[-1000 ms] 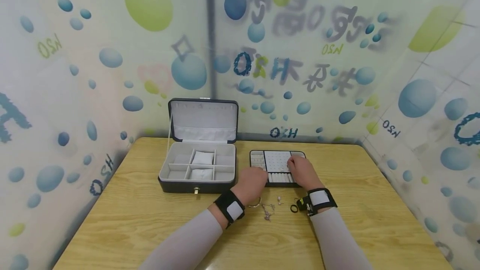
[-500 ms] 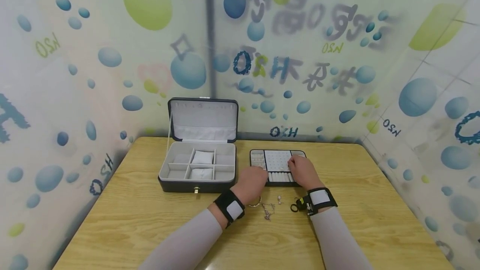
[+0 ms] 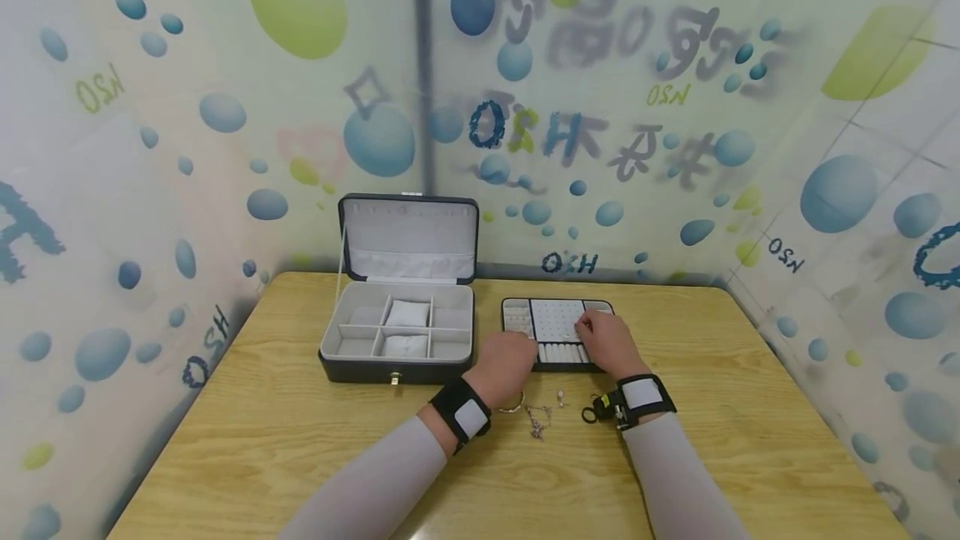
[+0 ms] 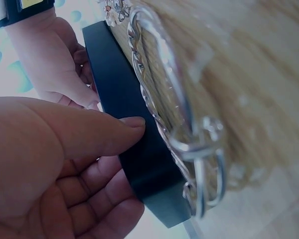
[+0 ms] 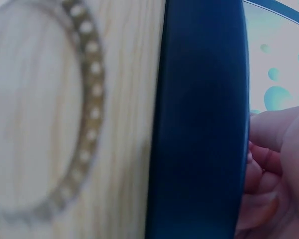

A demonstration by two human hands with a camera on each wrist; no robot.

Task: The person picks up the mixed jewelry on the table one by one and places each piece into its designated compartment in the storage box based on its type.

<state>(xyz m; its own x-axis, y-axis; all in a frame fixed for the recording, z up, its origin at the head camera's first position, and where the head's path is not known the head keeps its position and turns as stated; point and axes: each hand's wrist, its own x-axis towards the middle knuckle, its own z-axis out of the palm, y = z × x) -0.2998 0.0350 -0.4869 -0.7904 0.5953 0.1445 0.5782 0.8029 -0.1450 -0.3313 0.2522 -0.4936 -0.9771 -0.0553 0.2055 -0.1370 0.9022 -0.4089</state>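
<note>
My left hand (image 3: 506,367) holds the front left corner of a shallow jewelry tray (image 3: 557,319). In the left wrist view the thumb (image 4: 132,124) presses on the tray's dark outer wall, and the other fingers curl at its far edge. Over the tray's right side is my right hand (image 3: 609,344), with curled fingers close to the white panel of small holes. The right wrist view shows the right hand (image 5: 284,164) beyond the dark tray wall (image 5: 202,119), its fingertips partly hidden. I cannot tell whether something small is between them.
An open jewelry box (image 3: 397,369) with divided compartments and white cushions (image 3: 407,314) stands left of the tray. In front lie a silver bangle (image 4: 175,82), a chain with charms (image 3: 537,425), a small earring (image 3: 561,397) and a stone-studded hoop (image 5: 93,107) near my right wrist.
Both hands stay at the tray almost unmoved. The whole head view shifts very slightly.
</note>
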